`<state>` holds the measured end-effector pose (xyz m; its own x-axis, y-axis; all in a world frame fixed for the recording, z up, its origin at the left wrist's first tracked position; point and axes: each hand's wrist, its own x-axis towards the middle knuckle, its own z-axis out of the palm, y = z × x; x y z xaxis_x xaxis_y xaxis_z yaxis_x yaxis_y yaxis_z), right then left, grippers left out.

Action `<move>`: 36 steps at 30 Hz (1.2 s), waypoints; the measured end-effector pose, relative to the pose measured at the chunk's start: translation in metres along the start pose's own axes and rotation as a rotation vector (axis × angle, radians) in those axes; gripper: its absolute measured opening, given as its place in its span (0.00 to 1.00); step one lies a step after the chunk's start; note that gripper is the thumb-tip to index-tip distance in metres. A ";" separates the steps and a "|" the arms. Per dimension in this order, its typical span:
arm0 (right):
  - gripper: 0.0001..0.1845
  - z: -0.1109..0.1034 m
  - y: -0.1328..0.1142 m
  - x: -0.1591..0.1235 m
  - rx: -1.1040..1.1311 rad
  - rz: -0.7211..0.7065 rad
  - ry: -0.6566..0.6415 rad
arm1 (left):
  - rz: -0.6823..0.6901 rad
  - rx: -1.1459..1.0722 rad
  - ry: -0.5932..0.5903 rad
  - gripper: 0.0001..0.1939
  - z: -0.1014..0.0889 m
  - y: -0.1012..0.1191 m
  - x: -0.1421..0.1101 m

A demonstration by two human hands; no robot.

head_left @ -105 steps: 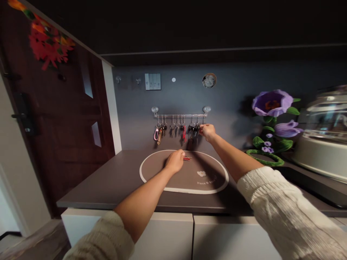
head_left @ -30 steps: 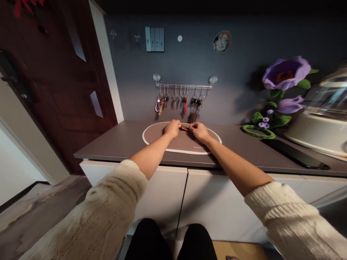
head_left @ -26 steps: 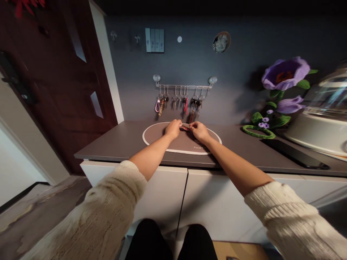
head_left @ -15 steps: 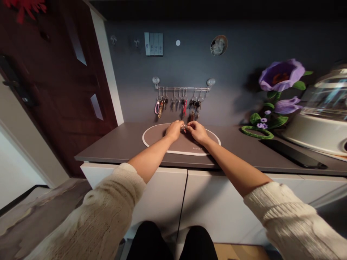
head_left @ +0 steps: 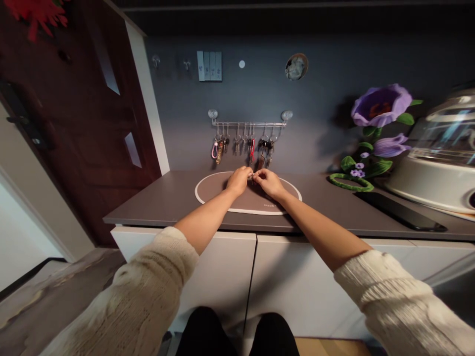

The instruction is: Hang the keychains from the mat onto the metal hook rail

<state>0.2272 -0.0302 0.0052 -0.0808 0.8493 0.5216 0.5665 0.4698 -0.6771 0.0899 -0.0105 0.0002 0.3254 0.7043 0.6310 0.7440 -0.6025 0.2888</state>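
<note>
Left hand and right hand pinched small metallic item between them, over oval mat on worktop; item's form mostly hidden. Best handling, seemingly: left steadying, right making small, gentle turns, low, clear of hanging keys.

I read the worktop as smooth and matt, the mat likewise; on my feed the keys look shiny metal, the rail clear glossy plastic, the sleeves rough knitted cloth, the flower soft plush.
</note>
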 end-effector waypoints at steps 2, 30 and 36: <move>0.05 0.000 0.002 0.001 0.018 -0.018 -0.001 | 0.012 -0.009 0.011 0.12 -0.001 0.001 0.000; 0.14 -0.016 0.019 0.018 0.321 0.099 0.201 | -0.064 0.047 -0.167 0.13 0.005 0.002 0.000; 0.17 -0.032 0.018 0.029 0.400 0.112 0.242 | -0.068 0.055 -0.180 0.13 0.008 0.002 0.001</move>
<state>0.2612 -0.0048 0.0249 0.1833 0.8419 0.5076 0.1965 0.4745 -0.8580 0.0967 -0.0076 -0.0046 0.3690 0.8014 0.4707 0.7971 -0.5334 0.2832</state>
